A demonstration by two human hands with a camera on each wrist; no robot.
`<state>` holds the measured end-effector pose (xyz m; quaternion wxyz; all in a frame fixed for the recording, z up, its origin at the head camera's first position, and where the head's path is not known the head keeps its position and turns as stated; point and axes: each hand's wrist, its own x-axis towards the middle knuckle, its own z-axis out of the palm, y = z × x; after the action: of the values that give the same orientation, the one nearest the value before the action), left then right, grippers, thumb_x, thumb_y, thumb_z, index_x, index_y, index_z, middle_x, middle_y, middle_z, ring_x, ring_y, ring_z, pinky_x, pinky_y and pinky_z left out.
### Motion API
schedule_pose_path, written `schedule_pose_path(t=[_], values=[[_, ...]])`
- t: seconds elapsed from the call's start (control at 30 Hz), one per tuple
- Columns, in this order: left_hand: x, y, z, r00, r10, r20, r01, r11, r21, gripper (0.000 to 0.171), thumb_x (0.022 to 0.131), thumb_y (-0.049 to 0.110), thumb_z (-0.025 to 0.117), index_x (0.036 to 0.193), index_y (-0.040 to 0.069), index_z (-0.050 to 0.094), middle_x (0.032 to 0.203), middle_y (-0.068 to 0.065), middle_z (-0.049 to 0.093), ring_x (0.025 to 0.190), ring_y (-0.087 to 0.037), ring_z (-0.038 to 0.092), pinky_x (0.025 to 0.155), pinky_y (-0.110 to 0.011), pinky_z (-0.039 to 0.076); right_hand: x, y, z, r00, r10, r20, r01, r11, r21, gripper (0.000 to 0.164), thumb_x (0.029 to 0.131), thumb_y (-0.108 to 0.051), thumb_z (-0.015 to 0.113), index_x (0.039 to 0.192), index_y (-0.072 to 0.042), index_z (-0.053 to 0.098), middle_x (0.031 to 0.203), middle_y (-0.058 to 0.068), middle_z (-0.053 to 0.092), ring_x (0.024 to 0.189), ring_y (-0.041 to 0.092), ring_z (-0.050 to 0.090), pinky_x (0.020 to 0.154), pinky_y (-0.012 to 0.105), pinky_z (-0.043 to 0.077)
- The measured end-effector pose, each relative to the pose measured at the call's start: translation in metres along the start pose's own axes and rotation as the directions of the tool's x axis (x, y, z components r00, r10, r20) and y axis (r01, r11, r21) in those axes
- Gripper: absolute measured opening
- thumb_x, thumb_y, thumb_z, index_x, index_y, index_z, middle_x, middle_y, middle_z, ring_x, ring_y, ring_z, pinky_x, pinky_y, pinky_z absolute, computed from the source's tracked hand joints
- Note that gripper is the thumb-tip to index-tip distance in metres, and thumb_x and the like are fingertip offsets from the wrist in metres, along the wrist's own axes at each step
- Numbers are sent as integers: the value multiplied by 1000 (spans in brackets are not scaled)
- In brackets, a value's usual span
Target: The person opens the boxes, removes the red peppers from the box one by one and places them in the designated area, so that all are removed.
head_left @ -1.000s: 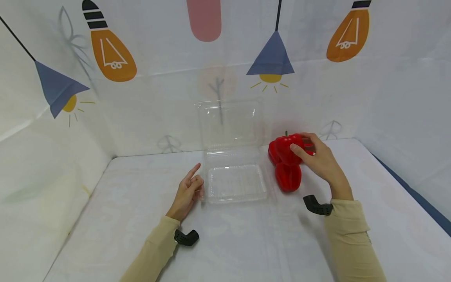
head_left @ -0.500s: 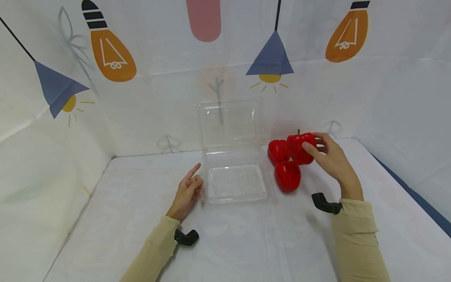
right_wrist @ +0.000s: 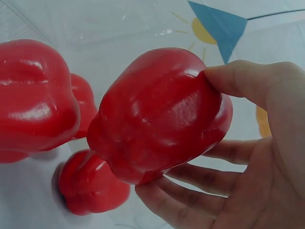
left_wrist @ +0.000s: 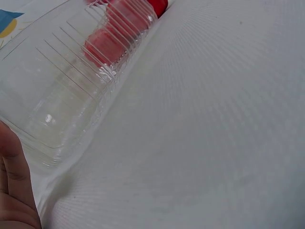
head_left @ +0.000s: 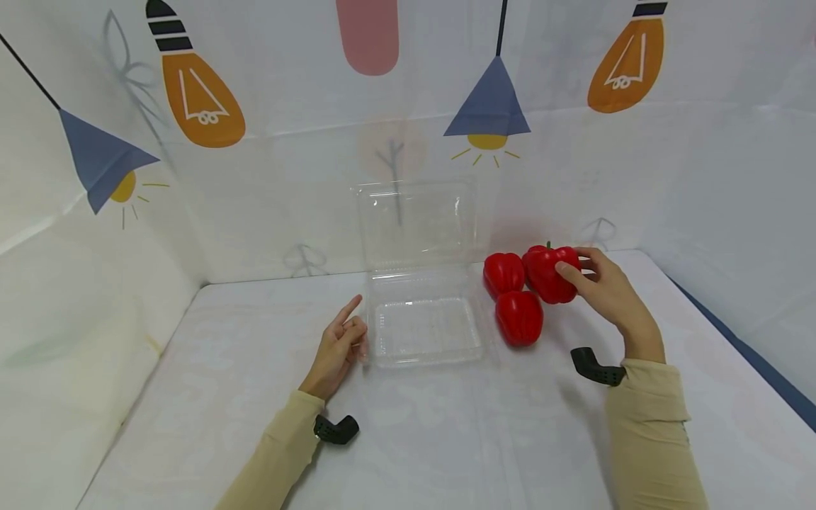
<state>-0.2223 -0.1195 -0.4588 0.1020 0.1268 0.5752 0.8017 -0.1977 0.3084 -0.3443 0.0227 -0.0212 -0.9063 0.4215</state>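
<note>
My right hand [head_left: 612, 289] holds a glossy red bell pepper [right_wrist: 159, 114] between thumb and fingers, its green stem upward in the head view. It hangs beside two more peppers on the table, a back left pepper [head_left: 503, 275] and a front pepper [head_left: 519, 319]. Another pepper [right_wrist: 93, 183] shows beyond the held one in the right wrist view; the held one mostly hides it in the head view. To their left stands a clear plastic clamshell box [head_left: 427, 358], lid [head_left: 417, 227] raised. My left hand [head_left: 338, 352] rests by its left wall, forefinger extended; firm contact is unclear.
A white cloth covers the table [head_left: 414, 439]. Close behind the box and peppers rises a white backdrop [head_left: 287, 191] printed with lamps and bulbs. Side sheets flank the table left and right. Each wrist carries a black camera mount [head_left: 596, 367].
My right hand has moved right with the held pepper, baring the back left pepper, then dipped a little. The left hand and the box have stayed put.
</note>
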Motion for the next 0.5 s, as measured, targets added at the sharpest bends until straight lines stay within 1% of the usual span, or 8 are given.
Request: schedule_pose_path(t=[0.13, 0.37, 0.5], values=[[0, 0, -1, 1000, 5, 4, -5, 1000, 2, 64, 96, 8, 51, 151, 11, 18, 76, 5, 50, 57, -7, 51, 49, -18, 44, 0, 2, -2, 999, 27, 22, -27, 1000, -2, 77, 93, -55, 46, 147, -5, 22, 146, 27, 30, 126, 48, 35, 93, 60, 45], [0, 0, -1, 1000, 8, 13, -8, 1000, 3, 64, 96, 9, 51, 151, 11, 18, 77, 6, 50, 57, -7, 51, 49, -18, 44, 0, 7, -8, 993, 90, 76, -86, 994, -66, 83, 93, -58, 41, 150, -4, 16, 147, 29, 27, 130, 49, 30, 94, 63, 41], [0, 0, -1, 1000, 8, 14, -8, 1000, 2, 64, 96, 9, 51, 151, 11, 17, 77, 6, 50, 57, -7, 51, 49, -18, 44, 0, 10, -9, 988, 113, 103, -105, 991, -84, 84, 93, -59, 40, 150, -3, 14, 146, 30, 27, 129, 49, 32, 95, 63, 40]])
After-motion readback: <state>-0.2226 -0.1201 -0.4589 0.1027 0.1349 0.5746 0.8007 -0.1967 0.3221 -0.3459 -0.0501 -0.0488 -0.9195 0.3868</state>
